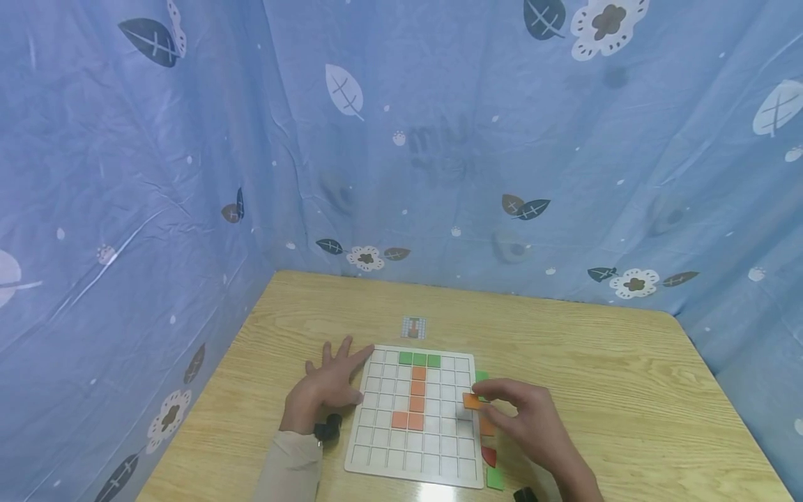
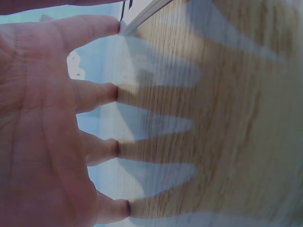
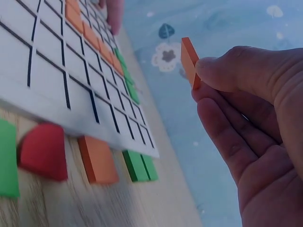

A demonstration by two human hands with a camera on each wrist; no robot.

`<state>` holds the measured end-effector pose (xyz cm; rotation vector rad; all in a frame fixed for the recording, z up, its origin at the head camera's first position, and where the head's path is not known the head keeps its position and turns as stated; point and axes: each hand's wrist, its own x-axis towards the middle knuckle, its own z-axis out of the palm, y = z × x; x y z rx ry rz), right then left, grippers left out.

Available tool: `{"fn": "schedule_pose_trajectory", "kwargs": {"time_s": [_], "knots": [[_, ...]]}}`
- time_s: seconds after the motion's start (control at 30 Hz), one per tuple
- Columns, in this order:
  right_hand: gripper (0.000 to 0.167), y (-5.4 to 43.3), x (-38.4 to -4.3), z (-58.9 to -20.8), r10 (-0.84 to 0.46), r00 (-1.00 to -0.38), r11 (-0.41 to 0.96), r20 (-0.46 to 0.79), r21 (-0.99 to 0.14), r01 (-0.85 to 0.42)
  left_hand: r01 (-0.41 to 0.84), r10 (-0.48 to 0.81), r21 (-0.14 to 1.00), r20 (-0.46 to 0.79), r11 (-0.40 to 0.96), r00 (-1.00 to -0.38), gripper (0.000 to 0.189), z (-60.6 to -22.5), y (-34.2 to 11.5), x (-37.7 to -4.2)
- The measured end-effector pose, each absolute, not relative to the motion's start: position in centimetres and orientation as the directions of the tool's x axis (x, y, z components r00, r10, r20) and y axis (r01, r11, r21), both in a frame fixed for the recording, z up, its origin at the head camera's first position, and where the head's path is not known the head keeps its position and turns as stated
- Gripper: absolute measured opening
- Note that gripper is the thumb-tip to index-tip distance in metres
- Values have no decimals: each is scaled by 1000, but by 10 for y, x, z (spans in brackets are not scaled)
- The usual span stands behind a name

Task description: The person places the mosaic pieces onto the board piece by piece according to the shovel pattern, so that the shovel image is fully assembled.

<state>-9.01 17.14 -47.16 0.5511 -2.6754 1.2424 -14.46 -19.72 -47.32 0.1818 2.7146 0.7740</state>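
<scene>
A white gridded board (image 1: 379, 457) lies on the table. Three green square tiles (image 1: 419, 360) form a row near its far edge, and several orange tiles (image 1: 417, 404) run toward the near side, turning left at the end. My left hand (image 1: 329, 385) rests with spread fingers at the board's left edge; in the left wrist view its fingertips (image 2: 111, 92) touch the wood. Thumb and finger of my right hand (image 1: 533, 422) pinch an orange square tile (image 1: 471, 401) above the board's right side. In the right wrist view that tile (image 3: 189, 61) is tilted on edge.
Along the board's right edge lie loose pieces: green tiles (image 3: 137, 165), an orange tile (image 3: 98, 160), a red piece with a rounded side (image 3: 45, 152) and a nearer green tile (image 1: 495, 479). A small pattern card (image 1: 413, 328) lies beyond the board. Blue curtains (image 1: 439, 139) surround the table.
</scene>
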Motion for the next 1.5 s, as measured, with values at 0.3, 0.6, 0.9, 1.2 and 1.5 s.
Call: {"fn": "schedule_pose_trajectory", "kwargs": {"time_s": [0.3, 0.6, 0.9, 1.2, 1.5], "knots": [[25, 154, -89, -480, -255, -950, 538, 182, -789, -296, 43, 208, 531, -255, 846, -944, 97, -474, -198, -145], [22, 141, -87, -495, -306, -947, 483, 95, -842, -240, 35, 200, 536, -252, 843, -947, 98, -476, -198, -145], [29, 128, -86, -507, -329, -933, 520, 147, -796, -309, 45, 207, 525, -254, 850, -945, 98, -476, -198, -145], [29, 124, -85, -513, -378, -891, 531, 251, -730, -430, 39, 204, 529, -257, 848, -945, 98, -478, -198, -146], [32, 117, -86, -515, -414, -842, 513, 345, -676, -529, 31, 201, 530, -267, 847, -942, 99, -475, -197, -146]]}}
